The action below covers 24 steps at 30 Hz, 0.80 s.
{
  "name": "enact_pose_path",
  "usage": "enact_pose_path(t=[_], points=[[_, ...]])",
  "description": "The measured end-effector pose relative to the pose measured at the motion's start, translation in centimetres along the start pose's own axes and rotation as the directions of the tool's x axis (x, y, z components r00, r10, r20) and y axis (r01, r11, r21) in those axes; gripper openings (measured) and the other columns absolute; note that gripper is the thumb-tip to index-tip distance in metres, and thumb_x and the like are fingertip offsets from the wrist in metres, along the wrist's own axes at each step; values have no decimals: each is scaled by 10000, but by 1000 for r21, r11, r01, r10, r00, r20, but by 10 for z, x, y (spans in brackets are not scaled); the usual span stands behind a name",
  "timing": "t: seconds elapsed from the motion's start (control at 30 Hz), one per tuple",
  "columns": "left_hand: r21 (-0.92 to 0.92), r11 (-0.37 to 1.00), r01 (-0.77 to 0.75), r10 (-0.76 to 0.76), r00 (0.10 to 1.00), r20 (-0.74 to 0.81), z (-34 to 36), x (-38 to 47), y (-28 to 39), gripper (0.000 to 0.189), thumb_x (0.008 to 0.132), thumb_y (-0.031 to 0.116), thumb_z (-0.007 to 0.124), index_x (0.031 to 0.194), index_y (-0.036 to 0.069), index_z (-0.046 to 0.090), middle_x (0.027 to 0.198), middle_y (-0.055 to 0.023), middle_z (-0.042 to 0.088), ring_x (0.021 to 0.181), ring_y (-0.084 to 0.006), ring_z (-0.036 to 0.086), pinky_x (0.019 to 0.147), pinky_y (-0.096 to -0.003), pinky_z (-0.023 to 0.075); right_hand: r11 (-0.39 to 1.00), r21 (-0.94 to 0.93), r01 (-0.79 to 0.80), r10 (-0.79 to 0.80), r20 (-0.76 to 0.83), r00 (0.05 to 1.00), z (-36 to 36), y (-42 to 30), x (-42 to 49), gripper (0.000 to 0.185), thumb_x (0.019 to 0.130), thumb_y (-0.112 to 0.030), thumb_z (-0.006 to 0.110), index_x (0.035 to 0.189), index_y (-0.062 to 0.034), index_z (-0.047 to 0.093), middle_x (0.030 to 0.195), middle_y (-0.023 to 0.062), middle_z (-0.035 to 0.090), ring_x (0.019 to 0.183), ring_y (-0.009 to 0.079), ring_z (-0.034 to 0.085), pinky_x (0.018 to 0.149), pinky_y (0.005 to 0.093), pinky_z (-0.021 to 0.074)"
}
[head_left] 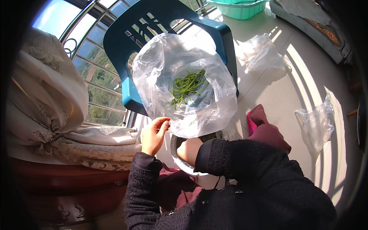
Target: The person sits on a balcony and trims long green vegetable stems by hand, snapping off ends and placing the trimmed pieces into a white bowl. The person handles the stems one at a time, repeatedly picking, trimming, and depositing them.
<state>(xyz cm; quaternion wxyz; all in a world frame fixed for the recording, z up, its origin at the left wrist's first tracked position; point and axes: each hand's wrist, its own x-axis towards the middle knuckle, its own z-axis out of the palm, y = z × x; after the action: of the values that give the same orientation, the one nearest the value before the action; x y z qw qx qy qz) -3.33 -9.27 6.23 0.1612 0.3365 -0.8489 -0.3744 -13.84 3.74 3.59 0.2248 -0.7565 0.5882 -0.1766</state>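
Observation:
A large clear plastic bag [221, 97] stands wide-mouthed on the seat of a dark teal plastic chair [130, 92]. Inside it lies a loose heap of thin green vegetable stems [187, 86]. My left hand [155, 135] is beside the bag's near left edge, thumb and fingers curled near each other; whether they pinch anything is unclear. Below the bag, between my legs, is a pale round bucket [179, 164] with dark contents [211, 137], only partly seen. My right hand [189, 151] reaches down into this bucket, its fingers hidden from view.
On the tiled floor to the right lie two crumpled clear plastic bags, one farther off [260, 53] and one nearer [319, 120]. A green plastic basin [241, 10] sits at the back. Tied curtains [54, 100] and a barred window [100, 66] flank the chair's left.

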Motion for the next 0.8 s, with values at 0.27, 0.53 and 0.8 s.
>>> enact_pose_path(t=[0.27, 0.53, 0.8], points=[[617, 775, -137, 239, 967, -86, 80, 132, -54, 164, 751, 158, 652, 897, 84, 640, 844, -114, 587, 775, -290, 596, 698, -363, 475, 998, -11, 63, -63, -21, 998, -10, 1, -10, 110, 698, -121, 575, 739, -76, 668, 701, 90, 635, 712, 264, 623, 572, 356, 516], [633, 736, -241, 387, 917, -101, 87, 153, -73, 127, 752, 139, 645, 875, 109, 654, 784, -82, 629, 709, -255, 623, 643, -326, 485, 999, 40, -7, 1, 128, 992, -12, -1, 5, 180, 693, -171, 593, 818, -66, 669, 824, 115, 662, 783, 279, 648, 653, 391, 508], [-89, 985, -150, 80, 842, -533, 30, 80, -42, 192, 884, 142, 568, 984, -7, 636, 813, -41, 661, 698, -93, 618, 628, -208, 477, 992, 13, -125, 125, -170, 977, -14, 4, -1, 108, 651, -131, 597, 724, -58, 629, 729, 115, 625, 733, 296, 626, 621, 381, 503]])
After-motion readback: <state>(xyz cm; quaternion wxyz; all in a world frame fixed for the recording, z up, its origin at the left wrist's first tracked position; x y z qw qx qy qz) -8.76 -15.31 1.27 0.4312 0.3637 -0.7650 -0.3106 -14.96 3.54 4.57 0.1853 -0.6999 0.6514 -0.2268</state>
